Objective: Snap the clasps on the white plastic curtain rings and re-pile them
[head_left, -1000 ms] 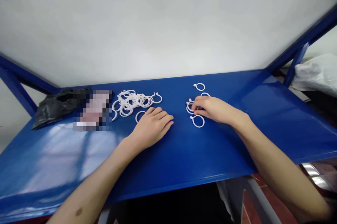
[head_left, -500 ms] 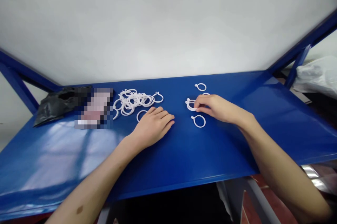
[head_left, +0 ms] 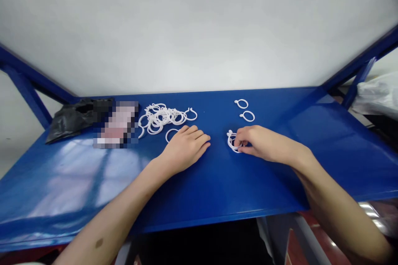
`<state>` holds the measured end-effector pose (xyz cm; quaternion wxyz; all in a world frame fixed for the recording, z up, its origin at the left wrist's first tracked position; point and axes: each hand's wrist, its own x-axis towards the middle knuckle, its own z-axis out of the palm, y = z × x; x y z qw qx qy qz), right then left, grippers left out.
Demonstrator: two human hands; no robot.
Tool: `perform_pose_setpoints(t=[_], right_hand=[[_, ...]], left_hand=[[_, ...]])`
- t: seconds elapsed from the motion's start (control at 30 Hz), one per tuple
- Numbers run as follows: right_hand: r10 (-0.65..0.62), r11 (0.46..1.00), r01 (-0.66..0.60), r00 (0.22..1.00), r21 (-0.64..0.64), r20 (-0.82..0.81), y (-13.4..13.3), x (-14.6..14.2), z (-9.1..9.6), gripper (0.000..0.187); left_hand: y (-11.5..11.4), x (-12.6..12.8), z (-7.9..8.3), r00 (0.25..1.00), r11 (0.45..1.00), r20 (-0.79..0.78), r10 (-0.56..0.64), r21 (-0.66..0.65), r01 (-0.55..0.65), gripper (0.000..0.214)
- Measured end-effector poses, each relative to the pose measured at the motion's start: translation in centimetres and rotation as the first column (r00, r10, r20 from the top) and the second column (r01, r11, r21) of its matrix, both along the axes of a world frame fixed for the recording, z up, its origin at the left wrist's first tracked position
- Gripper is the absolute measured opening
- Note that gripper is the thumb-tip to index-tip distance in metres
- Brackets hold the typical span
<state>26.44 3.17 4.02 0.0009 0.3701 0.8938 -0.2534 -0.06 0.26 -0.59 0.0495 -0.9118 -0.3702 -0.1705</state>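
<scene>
My right hand (head_left: pixel 263 144) rests on the blue shelf (head_left: pixel 217 182) with its fingers pinched on a small bunch of white plastic rings (head_left: pixel 231 141). Two more white rings lie apart behind it, one (head_left: pixel 247 116) nearer and one (head_left: pixel 241 103) farther back. My left hand (head_left: pixel 186 147) lies flat on the shelf, fingers together and stretched out, holding nothing. Just beyond its fingertips lies a single ring (head_left: pixel 171 134), and behind that a heap of several white rings (head_left: pixel 163 116).
A crumpled black plastic bag (head_left: pixel 73 119) and a blurred pinkish object (head_left: pixel 118 125) lie at the back left of the shelf. A white wall stands behind. Blue frame struts rise at both sides. A white bag (head_left: pixel 377 95) sits at far right.
My right hand drew the rings toward me and onto the ring that lay nearest, gathering them into one bunch. The two far rings are now uncovered. My left hand stayed put.
</scene>
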Motion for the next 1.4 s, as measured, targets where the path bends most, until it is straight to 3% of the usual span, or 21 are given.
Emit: perform_pose_setpoints(t=[0.27, 0.47, 0.7, 0.83, 0.9, 1.1, 1.27, 1.4], right_hand=[[-0.025, 0.998, 0.023, 0.999, -0.064, -0.038, 0.1, 1.2, 1.6, 0.009], [0.027, 0.994, -0.029, 0.999, -0.107, -0.022, 0.3, 0.8, 1.0, 0.013], [0.078, 0.995, -0.077, 0.997, 0.064, -0.011, -0.3, -1.0, -0.1, 0.013], [0.137, 0.975, -0.124, 0.989, 0.186, -0.058, -0.5, -2.3, -1.7, 0.006], [0.134, 0.955, -0.113, 0.989, 0.276, -0.059, -0.6, -3.0, -2.7, 0.006], [0.138, 0.869, -0.099, 0.989, 0.485, -0.045, -1.3, -4.5, -4.2, 0.020], [0.166, 0.777, -0.080, 0.983, 0.625, -0.081, -1.6, -4.5, -3.9, 0.028], [0.248, 0.716, -0.141, 0.967, 0.684, -0.060, -1.0, -4.1, -3.4, 0.025]], left_hand=[[0.1, 0.1, -0.1, 1.000, 1.000, -0.025, 0.013, -0.025, -0.014, 0.023], [0.0, 0.1, 0.0, 0.999, 0.999, -0.039, 0.014, -0.041, -0.015, 0.023], [0.0, 0.1, -0.1, 1.000, 1.000, -0.018, -0.007, -0.013, 0.006, 0.023], [-0.5, 0.7, 0.1, 0.992, 0.993, 0.064, -0.113, 0.047, 0.110, 0.022], [-0.8, 1.0, 0.2, 0.986, 0.989, 0.081, -0.148, 0.035, 0.146, 0.020], [-0.8, 1.1, 0.4, 0.992, 0.989, 0.060, -0.106, -0.100, 0.112, 0.021], [-0.1, 0.7, 0.5, 0.983, 0.986, 0.080, -0.166, 0.018, 0.165, 0.035], [0.1, 0.4, 0.6, 0.980, 0.979, 0.052, -0.190, 0.087, 0.185, 0.039]])
